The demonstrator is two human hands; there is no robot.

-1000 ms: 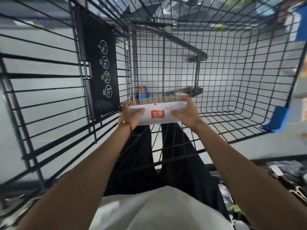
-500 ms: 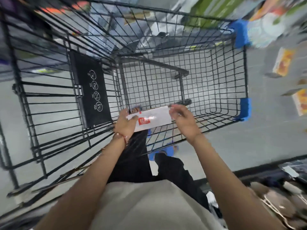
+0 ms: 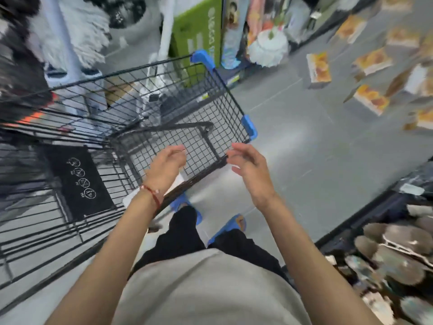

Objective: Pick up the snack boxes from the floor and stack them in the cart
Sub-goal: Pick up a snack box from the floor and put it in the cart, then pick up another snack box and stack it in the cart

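Hovering hands: both hands are empty, fingers loosely curled and apart, held over the near end of the cart (image 3: 234, 109).
Left hand (image 3: 167, 168): released, gripping nothing; a red cord circles its wrist; it hangs above the basket's near corner.
Right hand (image 3: 251, 170): released, gripping nothing; its fingertips are just beside the cart's right rim, whether touching the wire cannot be told.
Box in cart (image 3: 131, 198): a white box lies on the basket floor directly below the left hand and wrist; only pale slivers show either side of the forearm, so its print cannot be read.
Boxes on floor (image 3: 319, 70): flat packs with orange-yellow picture faces and pale sides lie scattered well beyond and to the right of the right hand, some flat, some tilted; motion blur hides their lettering.
Cart edges: black wire mesh walls, blue corner guards beyond the right hand, a black flap with white icons to the left of the left hand.
Open room: bare grey floor stretches from the right hand out to the scattered boxes; the basket floor ahead of the left hand shows only mesh.
Right border: dark shelf edge with blurred goods below the right forearm.
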